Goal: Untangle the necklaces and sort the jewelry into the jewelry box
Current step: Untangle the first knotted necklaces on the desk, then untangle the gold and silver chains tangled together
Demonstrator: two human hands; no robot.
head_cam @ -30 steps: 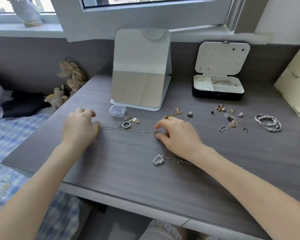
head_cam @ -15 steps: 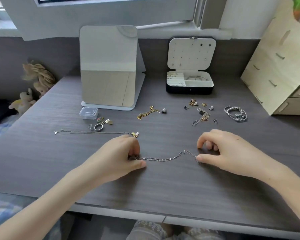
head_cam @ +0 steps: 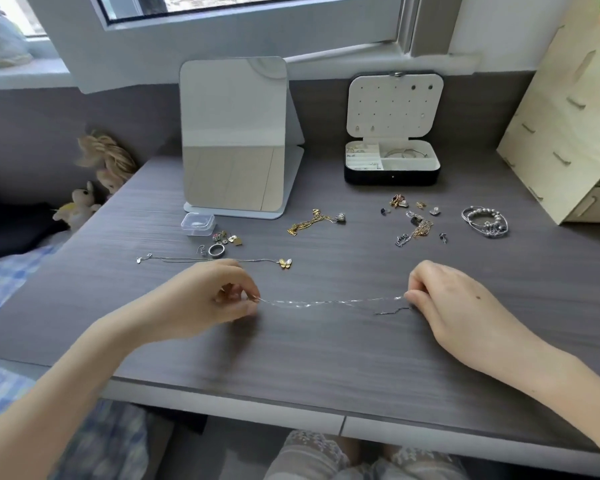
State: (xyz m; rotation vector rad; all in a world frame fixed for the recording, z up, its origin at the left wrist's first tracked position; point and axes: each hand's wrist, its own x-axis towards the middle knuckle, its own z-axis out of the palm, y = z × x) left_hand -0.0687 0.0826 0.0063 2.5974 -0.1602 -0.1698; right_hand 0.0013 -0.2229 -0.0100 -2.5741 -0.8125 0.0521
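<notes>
A thin silver chain necklace is stretched just above the grey desk between my hands. My left hand pinches its left end and my right hand pinches its right end, where a short dark tail hangs loose. Behind my left hand a fine chain with a gold butterfly pendant lies straight on the desk. The jewelry box stands open at the back, white inside, with rings and bangles in its compartments.
A standing mirror is at the back. In front of it lie a small clear plastic box, a silver ring, a gold chain, mixed small pieces and pearl bracelets. Wooden drawers stand at right.
My hands left the butterfly chain lying straight and took the silver chain nearer me. Since half a second ago they have moved apart, and the slack chain is now pulled taut.
</notes>
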